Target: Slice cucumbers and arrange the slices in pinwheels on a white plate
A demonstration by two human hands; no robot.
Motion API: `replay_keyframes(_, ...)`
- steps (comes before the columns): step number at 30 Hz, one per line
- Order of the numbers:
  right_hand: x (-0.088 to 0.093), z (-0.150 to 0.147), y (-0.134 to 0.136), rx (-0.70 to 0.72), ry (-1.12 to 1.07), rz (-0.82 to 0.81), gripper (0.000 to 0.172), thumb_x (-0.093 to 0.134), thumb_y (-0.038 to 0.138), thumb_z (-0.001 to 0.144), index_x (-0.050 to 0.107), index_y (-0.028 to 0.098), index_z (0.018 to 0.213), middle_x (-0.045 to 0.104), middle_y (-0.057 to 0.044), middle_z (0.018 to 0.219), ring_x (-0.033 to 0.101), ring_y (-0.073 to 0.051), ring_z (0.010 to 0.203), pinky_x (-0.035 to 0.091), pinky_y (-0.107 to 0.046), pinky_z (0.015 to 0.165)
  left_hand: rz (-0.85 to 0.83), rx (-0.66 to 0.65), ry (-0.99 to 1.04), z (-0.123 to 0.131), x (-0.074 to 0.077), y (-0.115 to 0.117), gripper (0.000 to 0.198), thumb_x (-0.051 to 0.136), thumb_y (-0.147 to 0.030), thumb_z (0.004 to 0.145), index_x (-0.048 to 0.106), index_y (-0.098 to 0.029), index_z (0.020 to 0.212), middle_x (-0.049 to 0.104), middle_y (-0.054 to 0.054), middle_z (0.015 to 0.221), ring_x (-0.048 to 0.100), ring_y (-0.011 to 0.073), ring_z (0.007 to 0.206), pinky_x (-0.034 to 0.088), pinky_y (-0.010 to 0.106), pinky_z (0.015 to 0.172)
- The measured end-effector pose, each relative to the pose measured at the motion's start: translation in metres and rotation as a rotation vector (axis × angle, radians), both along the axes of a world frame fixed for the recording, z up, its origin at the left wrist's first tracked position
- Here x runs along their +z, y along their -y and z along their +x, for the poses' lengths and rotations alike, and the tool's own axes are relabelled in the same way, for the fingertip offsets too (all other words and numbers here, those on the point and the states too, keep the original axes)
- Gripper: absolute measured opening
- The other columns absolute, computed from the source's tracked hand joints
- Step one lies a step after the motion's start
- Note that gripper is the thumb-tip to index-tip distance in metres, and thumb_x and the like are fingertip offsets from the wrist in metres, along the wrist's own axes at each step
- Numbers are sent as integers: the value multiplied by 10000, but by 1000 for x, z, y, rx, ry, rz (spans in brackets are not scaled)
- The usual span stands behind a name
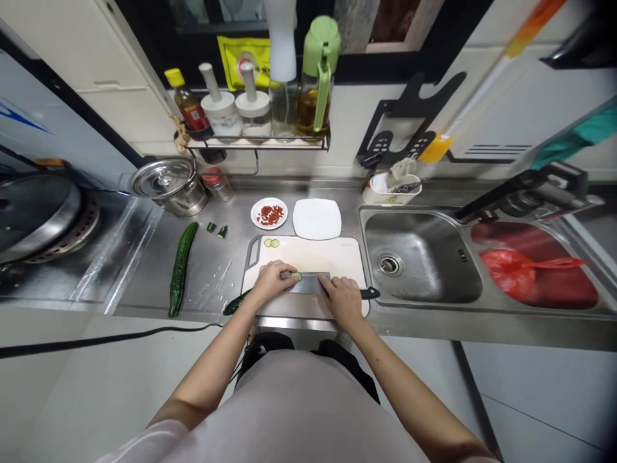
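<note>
A kitchen knife (308,283) lies nearly flat over the white cutting board (347,254), its black handle reaching past the board's right edge. My right hand (343,299) is closed around it where blade and handle meet, the index finger along the blade. At the blade's left end, my left hand (276,281) pinches a pale green cucumber slice (297,276). Two more slices (271,243) rest at the board's upper left corner. Beneath my left forearm, the dark end of a cucumber (235,303) pokes out over the board's left edge; its other part is hidden.
A whole cucumber (183,267) and two cut ends (216,229) lie on the steel counter at left. Behind the board stand a plate of red pieces (270,225) and a white square plate (317,218). The sink (424,257) holds a red bag (511,273) in its right basin.
</note>
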State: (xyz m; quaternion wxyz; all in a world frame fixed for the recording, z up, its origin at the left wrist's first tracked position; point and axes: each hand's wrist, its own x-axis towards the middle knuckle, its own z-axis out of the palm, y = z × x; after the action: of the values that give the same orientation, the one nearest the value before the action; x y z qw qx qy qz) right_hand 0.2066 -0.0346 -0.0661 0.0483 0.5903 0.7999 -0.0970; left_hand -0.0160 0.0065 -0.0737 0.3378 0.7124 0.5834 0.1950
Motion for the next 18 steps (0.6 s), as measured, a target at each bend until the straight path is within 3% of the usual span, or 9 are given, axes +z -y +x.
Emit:
replay_keyframes(8,-4,2,6,-25,12,-34,401,486,278,935,556,246,1329,655,-89,939,528,-229,947,277,-327,803,33,68,139,5,-11,-2,67,658,-255,767,699,-214,801,681,9,834,618,149,805,473,267,756)
replay_keyframes(14,-5,14,12,-157,11,-75,383,489,267,930,561,254,1306,679,-66,973,572,-211,961,315,-297,802,-17,386,308,-13,-29,-25,164,654,-320,761,678,-167,818,643,5,710,578,118,654,482,239,653)
replay_keyframes(18,-9,24,14,-293,-34,-130,328,434,285,957,598,255,1240,700,-48,1011,614,-193,938,342,-269,747,-12,538,270,-30,-46,-46,176,648,-315,757,681,-164,840,664,21,742,595,119,663,487,240,675)
